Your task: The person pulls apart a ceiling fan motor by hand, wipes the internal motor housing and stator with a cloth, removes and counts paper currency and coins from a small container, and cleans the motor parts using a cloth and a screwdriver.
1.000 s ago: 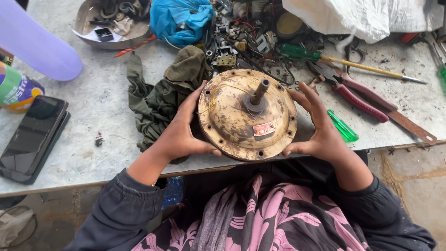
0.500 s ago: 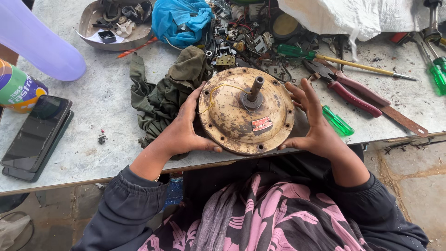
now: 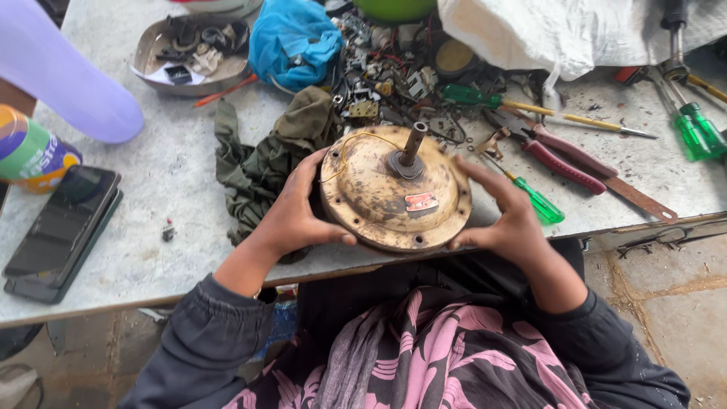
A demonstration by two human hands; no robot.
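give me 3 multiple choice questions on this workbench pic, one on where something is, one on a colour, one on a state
1. Where does the dark phone lie?
A. left of the round motor housing
B. on top of the housing
C. among the screwdrivers on the right

2. What colour is the crumpled bag at the top of the table?
A. red
B. blue
C. yellow

3. How is the round motor housing held?
A. by one hand only
B. lying untouched
C. between both hands

Answers: 1 A, the phone sits near the table's left edge. 2 B, the bag is bright blue. 3 C, the left hand and right hand grip its opposite rims.
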